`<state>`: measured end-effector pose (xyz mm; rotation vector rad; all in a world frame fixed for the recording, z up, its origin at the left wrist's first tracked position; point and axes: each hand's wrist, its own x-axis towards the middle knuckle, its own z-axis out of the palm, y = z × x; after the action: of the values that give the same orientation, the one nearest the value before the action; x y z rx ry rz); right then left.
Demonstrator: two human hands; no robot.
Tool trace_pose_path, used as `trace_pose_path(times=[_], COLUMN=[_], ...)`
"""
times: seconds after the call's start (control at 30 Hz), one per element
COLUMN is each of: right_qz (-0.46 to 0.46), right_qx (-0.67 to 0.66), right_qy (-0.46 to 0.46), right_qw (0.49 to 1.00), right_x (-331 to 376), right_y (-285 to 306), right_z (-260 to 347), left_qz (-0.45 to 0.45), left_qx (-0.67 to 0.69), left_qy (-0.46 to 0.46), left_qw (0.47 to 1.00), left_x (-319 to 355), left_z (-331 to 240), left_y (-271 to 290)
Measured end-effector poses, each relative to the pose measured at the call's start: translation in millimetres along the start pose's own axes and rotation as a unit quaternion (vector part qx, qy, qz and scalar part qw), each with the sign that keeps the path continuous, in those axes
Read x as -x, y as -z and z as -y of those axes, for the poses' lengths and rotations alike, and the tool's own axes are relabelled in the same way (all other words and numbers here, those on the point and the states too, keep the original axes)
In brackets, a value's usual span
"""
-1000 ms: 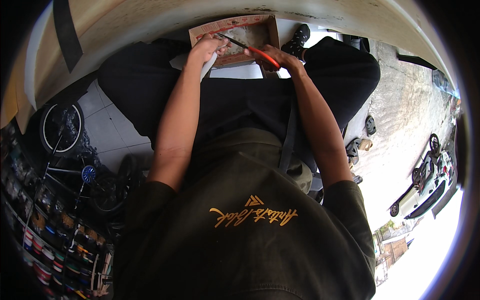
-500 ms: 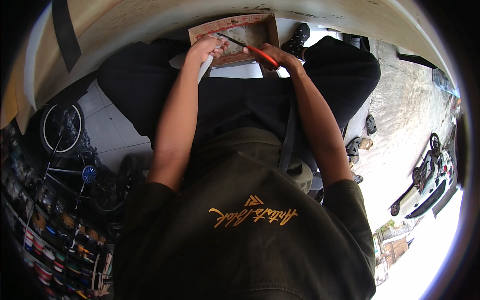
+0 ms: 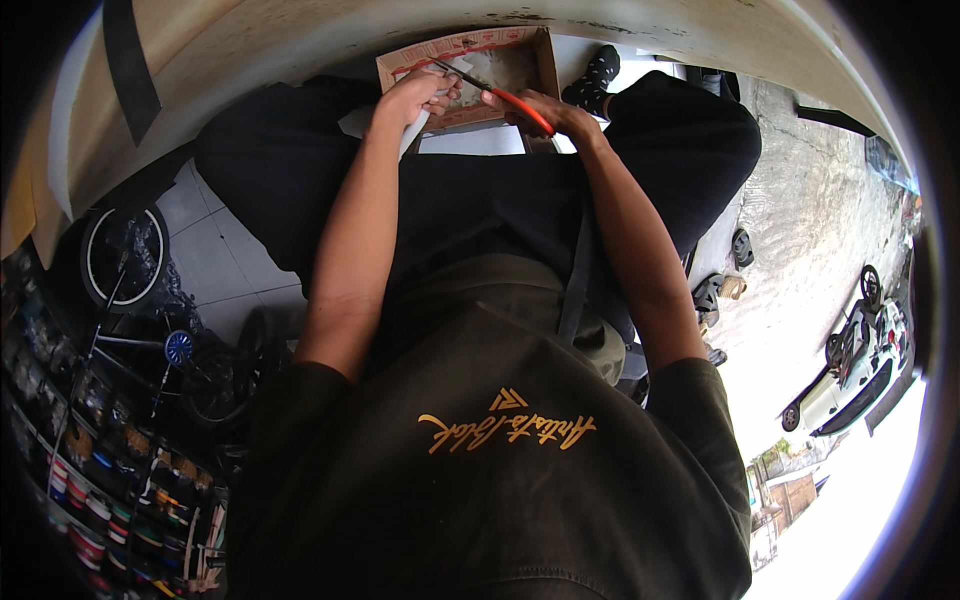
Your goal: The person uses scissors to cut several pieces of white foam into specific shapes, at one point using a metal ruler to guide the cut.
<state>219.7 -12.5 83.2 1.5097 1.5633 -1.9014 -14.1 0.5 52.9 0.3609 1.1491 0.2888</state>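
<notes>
Over a cardboard box point(image 3: 545, 65) in front of my crossed legs, both my hands work close together. My left hand point(image 3: 418, 95) is closed on a white strip point(image 3: 413, 132), whose tail hangs below the fingers; paper or cloth, I cannot tell. In my right hand point(image 3: 555, 113) are scissors point(image 3: 525, 108) with orange-red handles. Their dark blades point left, reaching above my left fingers beside a pale bit of the material. Whether the blades touch the strip is too small to tell. Whitish scraps point(image 3: 505, 70) lie inside the box.
A pale curved surface point(image 3: 400, 25) spans the far edge. My foot in a dark patterned sock point(image 3: 597, 75) rests right of the box. To the left stand a bicycle point(image 3: 125, 262) and crowded shelves point(image 3: 100, 500). Sandals point(image 3: 708, 293) and a white motorcycle point(image 3: 850, 375) are at the right.
The scissors have shifted slightly left and their tips slightly up. My left hand has moved a little right, still gripping the white strip. A pale piece now shows beside the blades.
</notes>
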Motion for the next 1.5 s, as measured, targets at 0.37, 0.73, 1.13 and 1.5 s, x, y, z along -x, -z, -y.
trace_pose_path(times=[0.37, 0.73, 1.13, 1.5], right_qz=[-0.01, -0.005, -0.109, -0.07], right_qx=[-0.042, -0.047, -0.163, -0.229], right_qy=[0.013, -0.017, 0.245, 0.15], right_qw=[0.999, 0.999, 0.95, 0.959], right_x=[-1.1, 9.7, 1.9, -13.6], right_y=[1.5, 7.8, -6.5, -3.6], right_z=[-0.5, -2.9, -12.1, -19.3], left_qz=[0.017, 0.011, 0.162, 0.127], left_qx=[-0.007, 0.036, -0.036, -0.104], left_qy=[0.024, 0.053, 0.044, 0.028], left_qw=[1.0, 0.998, 0.985, 0.986], left_x=[-3.4, 8.2, 18.1, 22.2], left_z=[0.1, -7.7, -0.8, -0.4], left_y=[2.3, 1.0, -36.5, -42.6])
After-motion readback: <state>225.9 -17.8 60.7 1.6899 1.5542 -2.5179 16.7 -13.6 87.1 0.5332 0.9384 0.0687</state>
